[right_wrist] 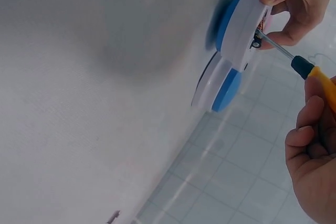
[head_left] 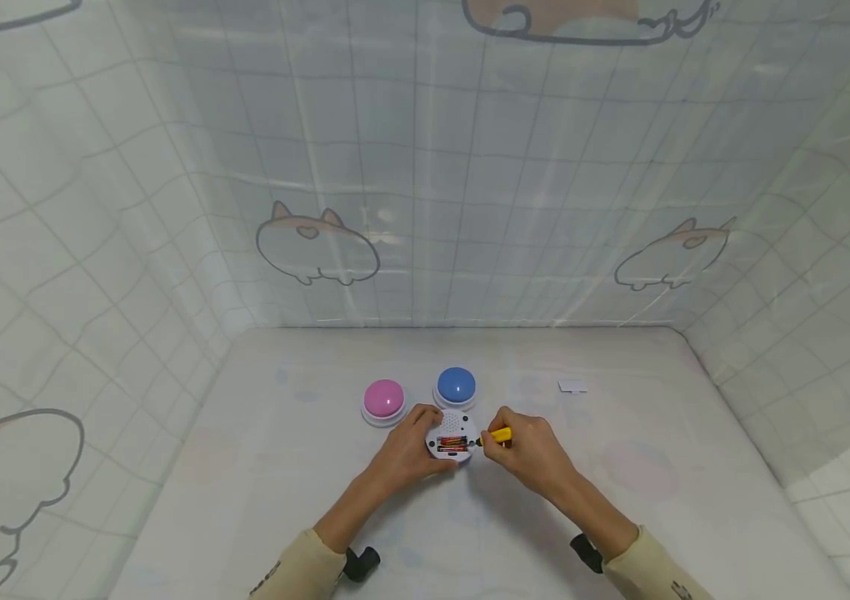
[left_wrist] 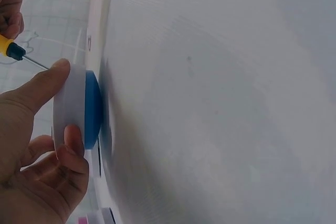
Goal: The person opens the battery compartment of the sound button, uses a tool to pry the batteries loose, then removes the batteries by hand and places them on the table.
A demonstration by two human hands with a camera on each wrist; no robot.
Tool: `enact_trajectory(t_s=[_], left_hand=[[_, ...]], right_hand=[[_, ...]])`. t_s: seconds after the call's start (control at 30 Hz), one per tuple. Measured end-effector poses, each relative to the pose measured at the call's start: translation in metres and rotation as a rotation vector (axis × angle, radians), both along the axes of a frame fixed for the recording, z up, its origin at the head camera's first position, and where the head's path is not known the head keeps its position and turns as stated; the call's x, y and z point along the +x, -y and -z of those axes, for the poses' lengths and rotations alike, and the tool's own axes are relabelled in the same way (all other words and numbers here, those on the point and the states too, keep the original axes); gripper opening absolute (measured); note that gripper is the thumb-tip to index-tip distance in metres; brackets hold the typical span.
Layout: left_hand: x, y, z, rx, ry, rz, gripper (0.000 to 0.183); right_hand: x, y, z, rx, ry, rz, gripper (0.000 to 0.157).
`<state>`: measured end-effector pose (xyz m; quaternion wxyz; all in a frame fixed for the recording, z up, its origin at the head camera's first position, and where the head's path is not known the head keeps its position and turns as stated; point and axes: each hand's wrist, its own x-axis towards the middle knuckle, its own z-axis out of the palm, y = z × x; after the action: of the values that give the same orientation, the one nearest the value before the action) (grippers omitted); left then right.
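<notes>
My left hand (head_left: 412, 446) grips a round white push-button device (head_left: 452, 422) by its rim, thumb and fingers on opposite sides. The device lies upside down, its blue dome (left_wrist: 93, 109) facing the table and its battery bay open upward. Red-and-black batteries (head_left: 452, 443) sit in that bay. A screwdriver (right_wrist: 302, 66) with a yellow handle and dark green collar is pinched in my right hand (head_left: 532, 450). Its metal tip meets the bay's edge, on the side toward the right hand.
Just behind the device stands a blue-domed button (head_left: 457, 384), with a pink-domed button (head_left: 383, 399) to its left. Farther right on the white table (head_left: 305, 500) lies a small white cover (head_left: 572, 387). Grid-patterned curtain walls (head_left: 455, 167) enclose the back and sides.
</notes>
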<state>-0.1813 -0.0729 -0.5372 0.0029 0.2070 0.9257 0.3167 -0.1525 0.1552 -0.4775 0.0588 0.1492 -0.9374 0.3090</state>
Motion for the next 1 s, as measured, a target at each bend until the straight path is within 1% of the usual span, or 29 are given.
enact_trajectory(t_s=[0.2, 0.37, 0.5, 0.73, 0.83, 1.0], left_hand=[[-0.001, -0.0001, 0.0013, -0.007, -0.003, -0.002, 0.075], [-0.0013, 0.0007, 0.0019, -0.015, -0.003, -0.004, 0.075], [-0.0018, 0.0011, 0.0019, -0.006, -0.008, 0.002, 0.075], [-0.0023, -0.0002, 0.0006, -0.003, -0.011, 0.012, 0.076], [-0.0027, -0.0015, 0.0002, -0.008, -0.018, 0.016, 0.076], [-0.0026, -0.0022, -0.0005, -0.013, -0.012, 0.013, 0.076]], right_hand=[[-0.0008, 0.0004, 0.0017, 0.034, -0.007, 0.007, 0.017], [-0.0005, 0.001, 0.0014, 0.035, -0.001, 0.011, 0.018], [-0.0011, 0.0034, 0.0006, 0.054, -0.017, -0.006, 0.017], [-0.0013, 0.0094, 0.0015, 0.146, -0.083, -0.068, 0.017], [-0.0016, 0.0083, 0.0025, 0.134, -0.087, -0.069, 0.017], [-0.0029, 0.0039, 0.0058, 0.07, -0.065, -0.064, 0.016]])
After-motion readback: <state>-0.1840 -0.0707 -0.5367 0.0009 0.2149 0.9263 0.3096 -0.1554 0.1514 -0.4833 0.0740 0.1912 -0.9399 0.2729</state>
